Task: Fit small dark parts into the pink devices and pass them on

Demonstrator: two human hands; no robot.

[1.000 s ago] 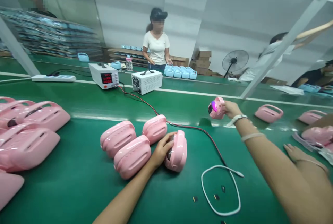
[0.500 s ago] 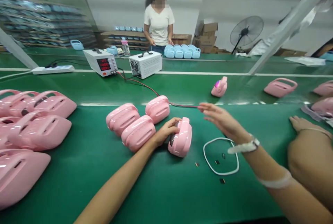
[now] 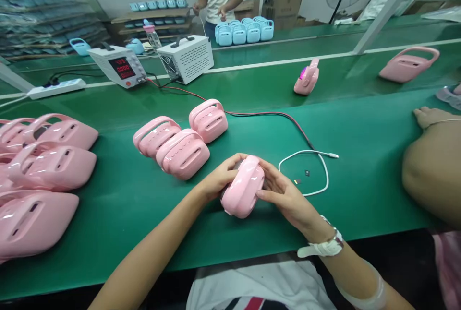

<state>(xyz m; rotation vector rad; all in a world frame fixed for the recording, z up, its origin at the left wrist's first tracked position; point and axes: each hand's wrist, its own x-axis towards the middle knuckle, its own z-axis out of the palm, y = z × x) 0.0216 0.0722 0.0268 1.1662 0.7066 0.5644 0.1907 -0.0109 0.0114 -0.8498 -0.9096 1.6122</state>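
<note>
Left hand (image 3: 219, 180) and right hand (image 3: 284, 195) gripping pink case (image 3: 243, 190), its front hidden.

Layout around the held casing (image 3: 243, 187)

The casing sits on the tabletop (image 3: 360, 127), left hand (image 3: 216, 183) on its left, right hand (image 3: 284, 197) on its right. Behind-left of it lie 3 casings (image 3: 180, 135); right of it, a looped cable (image 3: 309, 171); far behind it, 2 power boxes (image 3: 151, 63).

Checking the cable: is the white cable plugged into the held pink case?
No, the white cable lies loose on the belt, apart from the pink case.
</note>
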